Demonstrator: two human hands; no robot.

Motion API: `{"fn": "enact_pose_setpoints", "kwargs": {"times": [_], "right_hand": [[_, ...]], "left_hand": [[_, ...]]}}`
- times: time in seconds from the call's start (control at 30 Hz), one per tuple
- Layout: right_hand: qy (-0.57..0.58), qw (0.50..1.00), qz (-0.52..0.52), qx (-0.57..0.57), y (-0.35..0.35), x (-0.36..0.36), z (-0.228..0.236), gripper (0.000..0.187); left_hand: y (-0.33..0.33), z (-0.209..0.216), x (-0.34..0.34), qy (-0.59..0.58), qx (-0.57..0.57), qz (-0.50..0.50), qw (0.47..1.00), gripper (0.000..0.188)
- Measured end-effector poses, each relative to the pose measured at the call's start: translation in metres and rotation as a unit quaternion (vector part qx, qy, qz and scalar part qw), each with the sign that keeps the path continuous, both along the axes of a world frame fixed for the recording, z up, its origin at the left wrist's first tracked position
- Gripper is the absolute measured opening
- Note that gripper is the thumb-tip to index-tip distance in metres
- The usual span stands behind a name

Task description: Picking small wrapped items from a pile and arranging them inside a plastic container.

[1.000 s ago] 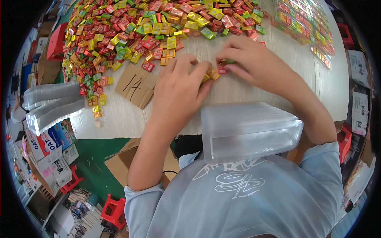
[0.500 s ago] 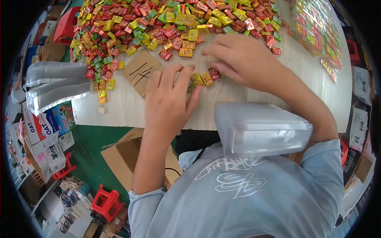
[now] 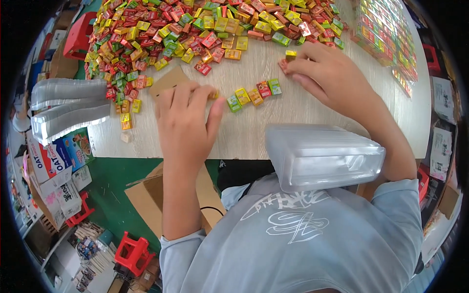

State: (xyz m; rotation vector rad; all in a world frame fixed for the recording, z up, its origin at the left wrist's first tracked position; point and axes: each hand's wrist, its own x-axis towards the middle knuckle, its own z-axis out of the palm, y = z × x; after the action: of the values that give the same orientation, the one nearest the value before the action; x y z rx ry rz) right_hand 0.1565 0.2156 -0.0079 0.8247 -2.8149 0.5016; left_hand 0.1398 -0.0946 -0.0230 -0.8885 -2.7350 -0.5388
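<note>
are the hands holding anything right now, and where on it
The right hand pinches a small yellow candy by its sides at the fingertips. The left hand rests on the table; whether it holds anything cannot be told.

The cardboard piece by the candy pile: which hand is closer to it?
Left. The left hand rests partly over the cardboard piece; the right hand is far off to its right.

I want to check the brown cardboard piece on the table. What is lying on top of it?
The left hand lies over the cardboard piece, covering its near part. The far corner shows bare brown. Anything under the hand is hidden.
</note>
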Motion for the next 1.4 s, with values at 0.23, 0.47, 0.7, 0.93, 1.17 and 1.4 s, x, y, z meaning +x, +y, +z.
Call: {"fn": "enact_pose_setpoints", "kwargs": {"times": [0.23, 0.47, 0.7, 0.93, 1.17, 1.4], "right_hand": [[-0.069, 0.997, -0.003, -0.028, -0.006, 0.018, 0.004, 0.013], [-0.091, 0.993, 0.018, -0.075, -0.009, 0.019, -0.001, 0.014], [-0.122, 0.985, 0.045, -0.117, -0.006, 0.017, -0.005, 0.015], [-0.089, 0.989, 0.069, -0.091, -0.014, 0.007, -0.018, 0.039], [-0.123, 0.986, 0.043, -0.103, -0.023, 0.001, -0.019, 0.042], [-0.076, 0.99, 0.065, -0.104, -0.023, 0.001, -0.029, 0.032]], "left_hand": [[-0.004, -0.003, 0.015, -0.008, 0.012, -0.012, 1.0, 0.018], [0.0, -0.005, 0.019, -0.037, 0.031, -0.037, 0.998, 0.024], [0.007, -0.006, 0.021, -0.074, 0.067, -0.045, 0.994, 0.041], [0.015, -0.001, 0.019, -0.084, 0.052, -0.049, 0.994, 0.05], [0.036, 0.004, 0.017, -0.094, 0.001, -0.036, 0.995, 0.045], [0.043, -0.01, 0.02, -0.033, 0.031, -0.01, 0.999, 0.036]]}}
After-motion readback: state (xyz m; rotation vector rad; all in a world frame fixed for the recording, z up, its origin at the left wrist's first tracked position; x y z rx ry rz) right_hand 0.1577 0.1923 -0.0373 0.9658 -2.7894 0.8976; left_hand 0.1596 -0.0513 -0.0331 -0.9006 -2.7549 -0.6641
